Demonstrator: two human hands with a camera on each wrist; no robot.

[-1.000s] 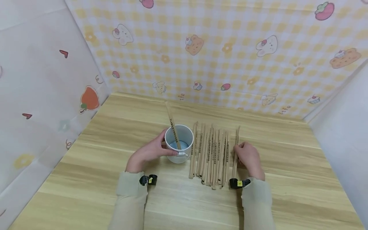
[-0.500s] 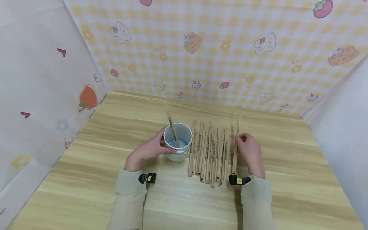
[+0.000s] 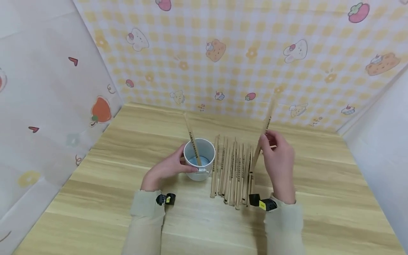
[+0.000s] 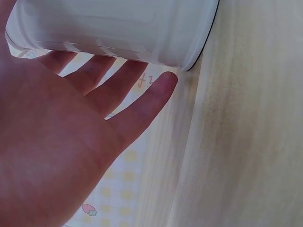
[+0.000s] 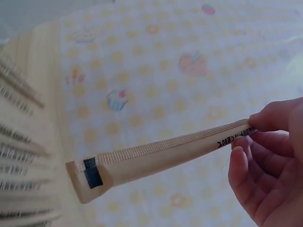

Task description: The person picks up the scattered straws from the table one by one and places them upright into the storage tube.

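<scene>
My left hand holds a small white pail by its side, thumb at the front near the rim and fingers round the back. In the left wrist view several fingers lie along the white wall. One paper-wrapped straw leans inside the pail, its top sticking out well above the rim. My right hand pinches another wrapped straw between thumb and fingertips. That straw is raised and tilted, with its lower end over the right side of a row of wrapped straws on the table.
The row of straws lies side by side just right of the pail on the wood-grain table. Behind the table hangs a yellow checked cloth with printed cartoons. A white cloth wall stands at the left.
My right hand has lifted its straw from the right of the row, and the straw now tilts with its lower end towards the row. The left hand and pail stay in place.
</scene>
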